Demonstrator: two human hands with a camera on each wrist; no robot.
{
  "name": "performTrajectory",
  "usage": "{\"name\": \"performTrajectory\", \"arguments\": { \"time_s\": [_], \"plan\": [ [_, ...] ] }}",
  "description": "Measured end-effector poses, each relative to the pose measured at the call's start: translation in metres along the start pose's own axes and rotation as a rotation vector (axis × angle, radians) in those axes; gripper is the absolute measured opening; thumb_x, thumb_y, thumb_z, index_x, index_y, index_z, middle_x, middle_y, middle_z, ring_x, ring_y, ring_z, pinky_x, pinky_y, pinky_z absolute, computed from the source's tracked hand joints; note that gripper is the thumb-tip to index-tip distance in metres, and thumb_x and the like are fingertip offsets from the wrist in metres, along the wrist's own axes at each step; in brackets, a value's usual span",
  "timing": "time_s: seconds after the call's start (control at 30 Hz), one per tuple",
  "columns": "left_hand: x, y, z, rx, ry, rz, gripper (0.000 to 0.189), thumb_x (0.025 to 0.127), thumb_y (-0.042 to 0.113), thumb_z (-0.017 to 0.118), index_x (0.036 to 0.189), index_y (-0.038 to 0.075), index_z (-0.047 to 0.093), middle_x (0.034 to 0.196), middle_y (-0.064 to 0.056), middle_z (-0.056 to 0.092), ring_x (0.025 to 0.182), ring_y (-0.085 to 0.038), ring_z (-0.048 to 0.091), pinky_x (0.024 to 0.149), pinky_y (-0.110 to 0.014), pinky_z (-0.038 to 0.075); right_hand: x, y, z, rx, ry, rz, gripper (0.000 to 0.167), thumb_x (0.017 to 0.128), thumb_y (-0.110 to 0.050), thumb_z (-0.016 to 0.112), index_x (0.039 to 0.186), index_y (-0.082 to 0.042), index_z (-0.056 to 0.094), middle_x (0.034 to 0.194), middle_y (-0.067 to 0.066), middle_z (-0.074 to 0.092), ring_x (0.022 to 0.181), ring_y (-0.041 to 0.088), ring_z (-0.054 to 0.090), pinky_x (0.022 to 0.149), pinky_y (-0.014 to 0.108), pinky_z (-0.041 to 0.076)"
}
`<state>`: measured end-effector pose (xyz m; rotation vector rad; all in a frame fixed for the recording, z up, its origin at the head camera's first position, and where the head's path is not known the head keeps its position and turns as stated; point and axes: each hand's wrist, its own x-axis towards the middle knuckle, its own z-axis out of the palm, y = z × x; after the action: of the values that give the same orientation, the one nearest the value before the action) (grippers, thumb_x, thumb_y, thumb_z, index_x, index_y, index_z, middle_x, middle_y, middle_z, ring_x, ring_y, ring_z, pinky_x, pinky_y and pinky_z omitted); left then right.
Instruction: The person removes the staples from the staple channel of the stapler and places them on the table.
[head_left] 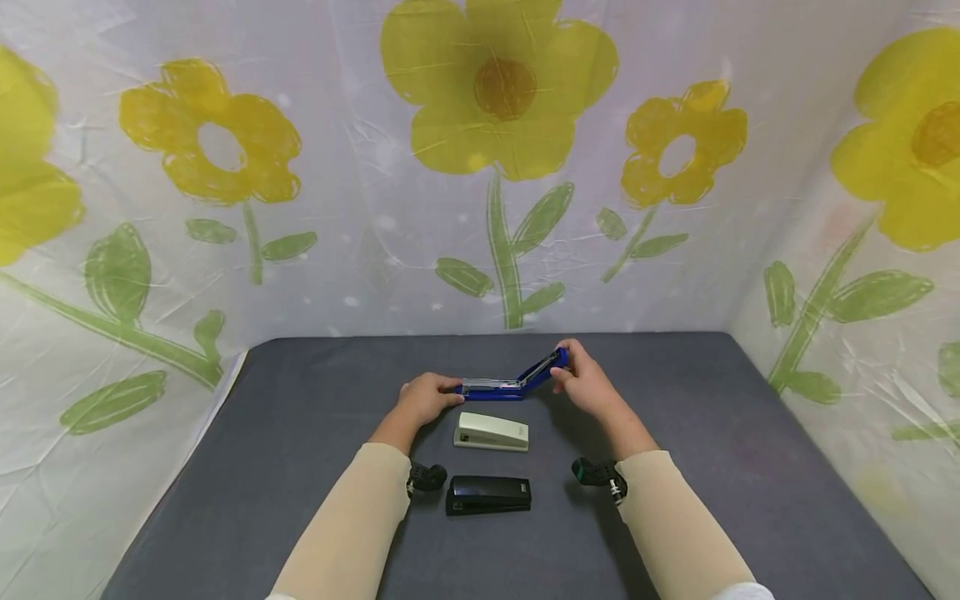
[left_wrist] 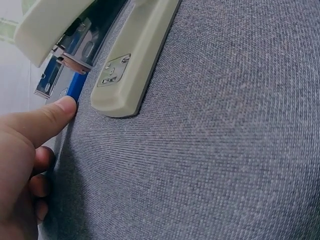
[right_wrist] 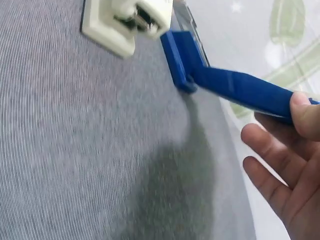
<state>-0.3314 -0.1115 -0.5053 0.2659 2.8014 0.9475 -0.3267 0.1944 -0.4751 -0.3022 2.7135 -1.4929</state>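
Note:
A blue stapler lies at the far part of the table, its top arm swung up and back to the right so the metal inside shows. My left hand pinches the left end of its base, thumb on the near side in the left wrist view. The raised blue arm tilts up from the hinge, and my right hand pinches its end between thumb and fingers. In the right wrist view two fingertips extend off the arm. Just nearer than the blue one sits a cream stapler.
A black stapler lies nearest me, between my forearms, in line with the cream one. Dark grey cloth covers the table. Behind and beside it hangs a pale curtain with yellow flowers. Black devices jut inward from both wrists.

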Motion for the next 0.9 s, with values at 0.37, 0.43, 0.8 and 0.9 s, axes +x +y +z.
{"name": "performTrajectory", "arguments": {
  "time_s": [0.37,0.43,0.8,0.9],
  "plan": [
    [0.001,-0.001,0.0,-0.01,0.016,-0.006,0.041,0.099,0.028,0.072,0.138,0.018,0.068,0.138,-0.011,0.064,0.135,-0.037,0.051,0.116,-0.06,0.02,-0.008,0.017,-0.013,-0.209,-0.018,0.094,0.029,0.106,-0.016,0.06,0.131,-0.007,0.048,0.1,0.014,0.062,0.082,0.027,0.058,0.071,0.041,0.045],
    [0.002,-0.002,0.001,-0.013,0.01,-0.008,0.042,0.098,0.029,0.072,0.138,0.019,0.068,0.138,-0.01,0.064,0.135,-0.037,0.051,0.116,-0.06,0.019,-0.009,0.019,-0.013,-0.247,-0.013,0.111,0.031,0.105,-0.017,0.061,0.132,-0.007,0.049,0.103,0.014,0.061,0.084,0.027,0.057,0.073,0.042,0.046],
    [0.002,-0.003,0.004,0.004,0.009,0.005,0.044,0.098,0.032,0.071,0.14,0.02,0.066,0.14,-0.009,0.062,0.135,-0.035,0.051,0.115,-0.06,0.021,-0.01,0.021,-0.014,-0.393,0.039,0.078,0.039,0.101,-0.021,0.069,0.134,-0.003,0.058,0.098,0.013,0.06,0.082,0.028,0.056,0.077,0.048,0.046],
    [0.002,-0.005,0.005,0.02,0.014,0.003,0.044,0.099,0.032,0.07,0.141,0.021,0.065,0.141,-0.009,0.062,0.135,-0.035,0.051,0.114,-0.06,0.022,-0.012,0.015,-0.014,-0.409,0.05,0.067,0.042,0.099,-0.02,0.072,0.135,-0.001,0.061,0.112,0.018,0.059,0.098,0.034,0.058,0.085,0.052,0.047]
  ]
}}
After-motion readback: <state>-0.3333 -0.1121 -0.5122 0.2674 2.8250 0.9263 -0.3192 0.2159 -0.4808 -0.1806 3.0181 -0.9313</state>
